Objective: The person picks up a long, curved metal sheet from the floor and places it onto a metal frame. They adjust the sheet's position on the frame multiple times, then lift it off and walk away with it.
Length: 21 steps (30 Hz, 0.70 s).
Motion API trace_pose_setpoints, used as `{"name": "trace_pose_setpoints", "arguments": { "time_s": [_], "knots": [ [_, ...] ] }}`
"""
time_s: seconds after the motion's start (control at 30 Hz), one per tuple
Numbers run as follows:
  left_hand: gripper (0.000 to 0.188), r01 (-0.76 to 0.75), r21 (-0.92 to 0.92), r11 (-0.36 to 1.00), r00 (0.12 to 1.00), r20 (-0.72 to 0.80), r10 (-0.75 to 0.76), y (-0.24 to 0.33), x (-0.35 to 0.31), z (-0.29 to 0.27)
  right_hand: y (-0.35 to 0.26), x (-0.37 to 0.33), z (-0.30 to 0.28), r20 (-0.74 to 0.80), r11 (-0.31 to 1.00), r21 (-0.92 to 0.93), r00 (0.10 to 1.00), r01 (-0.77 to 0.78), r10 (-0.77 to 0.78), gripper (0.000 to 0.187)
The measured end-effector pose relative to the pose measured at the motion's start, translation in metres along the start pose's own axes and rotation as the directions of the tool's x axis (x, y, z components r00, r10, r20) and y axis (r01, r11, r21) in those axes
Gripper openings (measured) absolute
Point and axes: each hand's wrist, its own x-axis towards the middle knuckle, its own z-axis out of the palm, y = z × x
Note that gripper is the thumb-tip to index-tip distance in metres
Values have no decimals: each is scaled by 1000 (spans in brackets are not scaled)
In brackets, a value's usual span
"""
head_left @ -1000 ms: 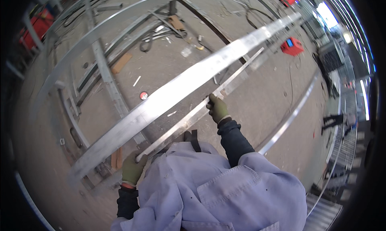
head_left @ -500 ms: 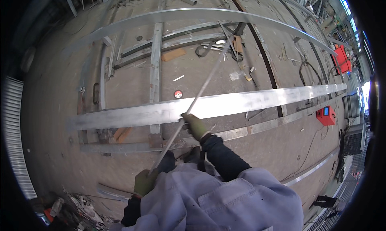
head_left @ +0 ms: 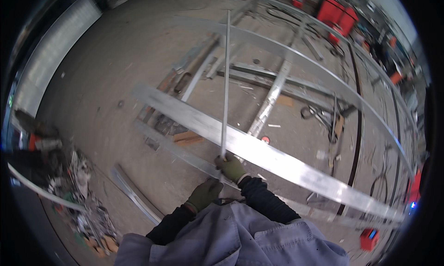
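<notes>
Metal bar (head_left: 226, 85): slender, straight, dull grey; extends forward over a broad, shiny beam (head_left: 277, 163). Right hand (head_left: 231, 168) is clamped around its near part; left hand (head_left: 205, 195) lies just below, grip cannot be told.

The broad beam (head_left: 277, 162) is silver (glaring white along its middle). On the beam's near side, olive green covers the left hand (head_left: 205, 194) and right hand (head_left: 231, 168), dark navy the sleeves (head_left: 266, 199), lavender-grey the jacket (head_left: 240, 240). Crossing the beam, the pole (head_left: 226, 85) is grey; just beyond, a disc (head_left: 265, 139) is red.
</notes>
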Motion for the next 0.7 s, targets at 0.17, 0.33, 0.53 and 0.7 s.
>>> {"name": "trace_pose_setpoints", "arguments": {
  "time_s": [0.17,0.33,0.53,0.7],
  "knots": [
    [56,430,97,898,886,-237,-399,-74,-68,-41,16,71,-21,-2,728,-675,986,120,-165,40],
    [61,777,-65,627,541,-441,-716,-152,-183,-27,70,145,-97,88,491,-860,988,138,-125,32],
    [61,818,-445,365,205,-367,-907,-155,-284,89,23,181,-196,183,-21,-983,979,182,-94,39],
    [62,872,-464,155,73,-190,-979,-146,-337,243,16,222,-249,6,73,-996,894,43,-449,32]
  ]
}}
